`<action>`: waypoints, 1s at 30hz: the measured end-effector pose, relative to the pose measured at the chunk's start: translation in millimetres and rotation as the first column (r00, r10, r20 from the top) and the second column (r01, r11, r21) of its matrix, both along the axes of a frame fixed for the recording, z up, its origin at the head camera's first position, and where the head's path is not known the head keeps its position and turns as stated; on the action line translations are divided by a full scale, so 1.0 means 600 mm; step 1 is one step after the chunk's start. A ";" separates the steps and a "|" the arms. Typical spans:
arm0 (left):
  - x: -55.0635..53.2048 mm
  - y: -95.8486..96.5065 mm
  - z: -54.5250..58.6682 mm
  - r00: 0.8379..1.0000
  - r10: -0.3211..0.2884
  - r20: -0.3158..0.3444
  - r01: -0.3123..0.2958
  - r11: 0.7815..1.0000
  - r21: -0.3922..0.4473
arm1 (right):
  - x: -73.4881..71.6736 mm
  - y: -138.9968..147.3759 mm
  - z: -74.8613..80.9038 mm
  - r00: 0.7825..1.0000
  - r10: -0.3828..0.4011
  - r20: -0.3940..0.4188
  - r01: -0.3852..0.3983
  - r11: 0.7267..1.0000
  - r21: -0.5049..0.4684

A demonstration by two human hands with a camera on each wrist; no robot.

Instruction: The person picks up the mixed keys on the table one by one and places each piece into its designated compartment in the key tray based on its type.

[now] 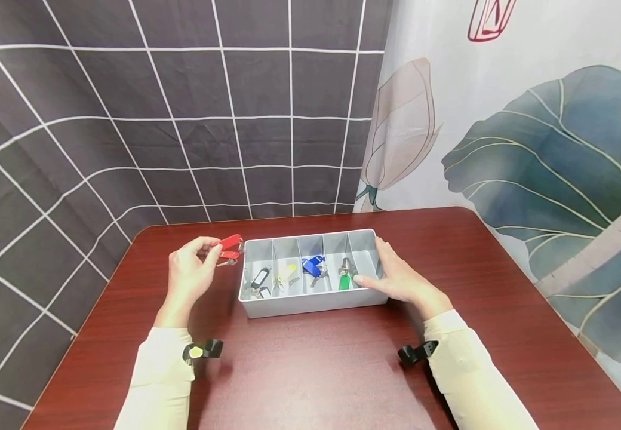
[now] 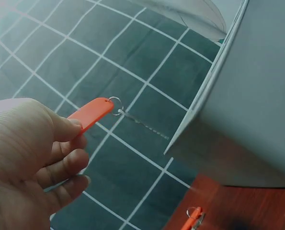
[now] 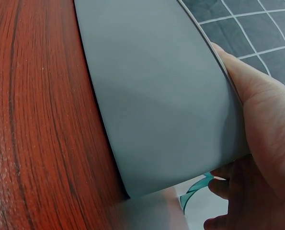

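My left hand (image 1: 192, 269) pinches a red key tag (image 2: 92, 115) between thumb and forefinger. A ring and a key hang from it, beside the left end of a grey divided tray (image 1: 310, 303). Below, another red key tag (image 2: 192, 219) lies on the table by the tray. My right hand (image 1: 399, 276) grips the tray's right end, thumb over the rim and fingers along the outer side. From left to right, the tray's compartments hold black key tags (image 1: 260, 277), a yellow key tag (image 1: 288, 273), blue key tags (image 1: 311, 266) and a green key tag (image 1: 344, 282), with keys.
The tray stands on a reddish-brown wooden table (image 1: 310, 370). Behind it hangs a dark curtain (image 1: 192, 143) with white grid lines, and a pale leaf-patterned curtain (image 1: 547, 167) hangs at the right. Each wrist wears a small black camera (image 1: 419, 353).
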State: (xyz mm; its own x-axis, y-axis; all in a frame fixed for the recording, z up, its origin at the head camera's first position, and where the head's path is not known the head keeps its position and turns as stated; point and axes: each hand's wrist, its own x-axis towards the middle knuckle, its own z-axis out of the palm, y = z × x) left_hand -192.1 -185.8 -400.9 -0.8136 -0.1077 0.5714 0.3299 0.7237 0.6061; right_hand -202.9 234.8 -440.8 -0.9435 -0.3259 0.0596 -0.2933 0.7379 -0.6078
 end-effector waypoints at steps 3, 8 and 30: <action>0.005 0.005 0.008 1.000 -0.004 0.008 0.004 1.000 -0.011 | 0.000 -0.001 0.000 1.000 0.008 -0.008 -0.008 1.000 -0.003; 0.011 0.018 0.025 0.999 -0.032 0.010 0.032 0.999 -0.018 | 0.002 -0.004 0.004 1.000 0.019 -0.016 -0.020 1.000 -0.017; 0.015 0.115 0.089 0.970 -0.239 -0.044 0.237 0.971 -0.042 | 0.002 -0.001 0.006 1.000 0.006 0.005 -0.006 1.000 -0.020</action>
